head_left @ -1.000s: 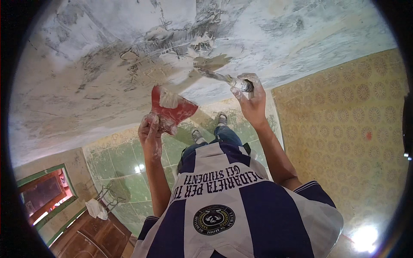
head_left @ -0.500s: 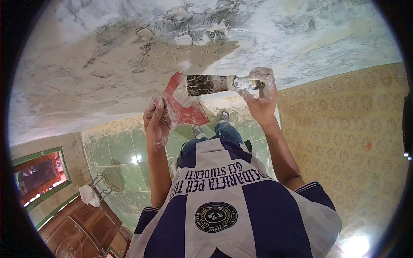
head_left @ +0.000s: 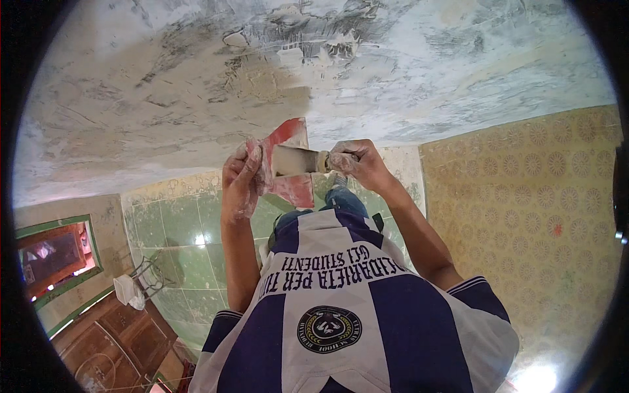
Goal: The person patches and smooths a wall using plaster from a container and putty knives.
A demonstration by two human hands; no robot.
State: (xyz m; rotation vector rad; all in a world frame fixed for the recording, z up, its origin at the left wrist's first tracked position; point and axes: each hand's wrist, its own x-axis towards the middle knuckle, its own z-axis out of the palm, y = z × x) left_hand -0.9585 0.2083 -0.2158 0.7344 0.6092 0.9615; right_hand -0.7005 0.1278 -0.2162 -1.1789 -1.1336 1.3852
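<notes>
My left hand (head_left: 241, 180) grips a red flat plate (head_left: 296, 190) by its left edge, fingers and thumb smeared with white putty. Closed around the handle of a putty knife (head_left: 296, 161), my right hand (head_left: 359, 161) is also dusted white. The knife's wide blade lies across the middle of the plate, pointing left, and looks coated with pale putty. Both tools are in front of the patchy grey-white wall (head_left: 393, 72), where dark streaks and damp-looking beige filler show. How much putty is under the blade is hidden.
Green tiles (head_left: 170, 219) lie beyond my arms, by my feet. To the right stands a yellowish patterned wall (head_left: 524, 190). At the lower left are a brown wooden panel (head_left: 134, 331), a white container (head_left: 128, 291) beside a thin metal rack, and a green-framed opening (head_left: 92, 242).
The putty knife has moved left and down onto the red plate, its blade now showing a pale coated face. The plate has turned, and my right hand has come closer to my left.
</notes>
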